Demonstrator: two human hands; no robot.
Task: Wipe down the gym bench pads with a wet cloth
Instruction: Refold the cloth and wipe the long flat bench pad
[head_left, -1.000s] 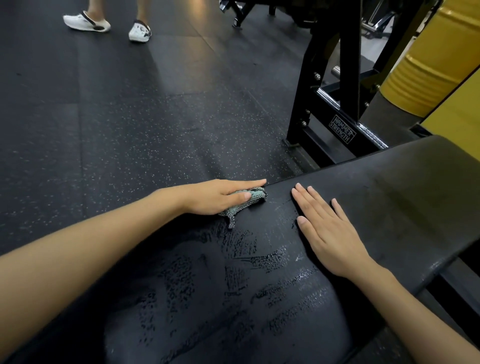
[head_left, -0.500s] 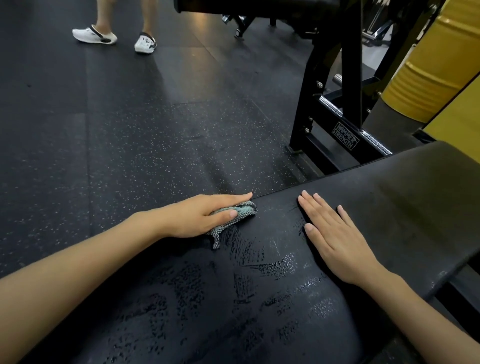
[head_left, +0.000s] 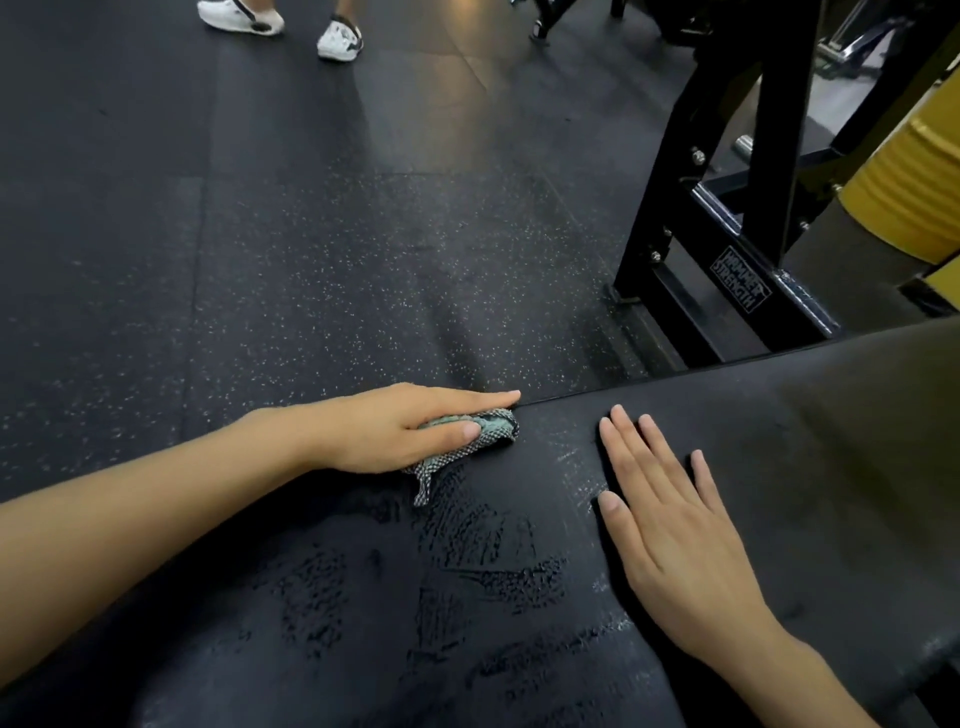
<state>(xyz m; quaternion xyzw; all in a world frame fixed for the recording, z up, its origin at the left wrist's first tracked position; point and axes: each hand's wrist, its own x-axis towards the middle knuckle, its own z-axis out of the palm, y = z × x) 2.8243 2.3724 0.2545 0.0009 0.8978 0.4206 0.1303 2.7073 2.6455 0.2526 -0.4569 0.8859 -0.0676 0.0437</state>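
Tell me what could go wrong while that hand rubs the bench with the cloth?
1. The cloth sits at the far edge of the bench pad under the left hand; one more push might slide it off onto the floor.
2. The right hand lies flat beside wet streaks, so it could slip if leaned on.
3. The pad right of that hand looks dry and may get skipped.

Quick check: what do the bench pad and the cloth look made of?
Black padded bench pad: likely vinyl or leatherette, matte; water beads in streaks on top. Grey-green mesh cloth, held by the left hand: woven textile, scaly open weave visible; fibre unclear.
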